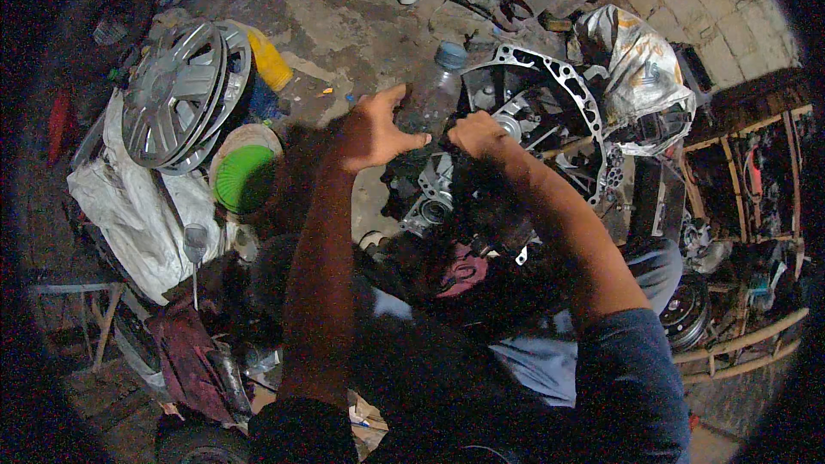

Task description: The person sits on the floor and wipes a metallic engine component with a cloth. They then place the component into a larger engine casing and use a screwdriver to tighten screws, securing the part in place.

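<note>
My left hand is open, thumb and fingers spread wide with nothing between them. Just beyond it stands a clear plastic bottle with a blue cap, and I see no contact with it. My right hand is closed in front of a large silver metal housing with a holed rim. Whatever its curled fingers grip, if anything, is hidden. Below both hands lies a smaller cast metal part with a round opening, beside dark parts that are hard to make out. A dull red cloth sits close to my lap.
Grey wheel covers lean at the left over a white sack, near a bright green round thing and a yellow container. Another white sack lies beyond the housing. A wooden rack stands at the right.
</note>
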Motion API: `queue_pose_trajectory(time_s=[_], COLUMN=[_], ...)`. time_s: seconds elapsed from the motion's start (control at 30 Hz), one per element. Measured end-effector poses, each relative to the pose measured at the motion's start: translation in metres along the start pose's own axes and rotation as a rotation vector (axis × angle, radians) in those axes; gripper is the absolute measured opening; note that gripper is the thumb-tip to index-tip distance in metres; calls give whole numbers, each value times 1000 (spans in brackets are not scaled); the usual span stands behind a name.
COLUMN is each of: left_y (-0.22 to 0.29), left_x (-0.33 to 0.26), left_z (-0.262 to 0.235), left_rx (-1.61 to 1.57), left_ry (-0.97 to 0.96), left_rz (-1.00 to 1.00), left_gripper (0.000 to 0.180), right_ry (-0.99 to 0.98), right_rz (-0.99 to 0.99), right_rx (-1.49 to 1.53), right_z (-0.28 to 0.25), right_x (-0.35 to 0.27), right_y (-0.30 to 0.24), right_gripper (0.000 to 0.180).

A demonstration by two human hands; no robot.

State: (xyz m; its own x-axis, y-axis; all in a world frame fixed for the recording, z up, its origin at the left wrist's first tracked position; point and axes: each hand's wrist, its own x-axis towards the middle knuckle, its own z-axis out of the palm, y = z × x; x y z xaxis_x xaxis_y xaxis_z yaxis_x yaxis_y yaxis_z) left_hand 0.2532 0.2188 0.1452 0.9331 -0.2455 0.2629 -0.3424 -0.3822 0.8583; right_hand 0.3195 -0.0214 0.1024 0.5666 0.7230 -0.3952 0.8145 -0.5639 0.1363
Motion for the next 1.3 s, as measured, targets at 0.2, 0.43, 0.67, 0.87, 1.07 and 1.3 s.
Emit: queue_pose_trajectory(time_s=[0.2,0.43,0.67,0.87,1.07,1.3], left_y=[28,22,5,37,10,35], left_x=[-7,-5,6,1,0,-1], left_z=[-2,-11,2,-10,-10,-11], left_rx=[316,269,196,246,232,301], left_ry=[63,-6,21,1,5,36], left_rz=[-27,-112,-182,-278,-247,-254], left_gripper=[65,71,88,91,89,87], right_ry=[-61,714,452,442,251,143], right_rz=[-11,303,339,469,383,281], right_rx=[18,973,700,466,364,387], right_z=[2,-11,51,19,7,2], right_x=[-3,-12,-6,-17,-17,-18], right_y=[0,15,29,0,-3,-15], right_gripper=[19,21,33,13,16,19])
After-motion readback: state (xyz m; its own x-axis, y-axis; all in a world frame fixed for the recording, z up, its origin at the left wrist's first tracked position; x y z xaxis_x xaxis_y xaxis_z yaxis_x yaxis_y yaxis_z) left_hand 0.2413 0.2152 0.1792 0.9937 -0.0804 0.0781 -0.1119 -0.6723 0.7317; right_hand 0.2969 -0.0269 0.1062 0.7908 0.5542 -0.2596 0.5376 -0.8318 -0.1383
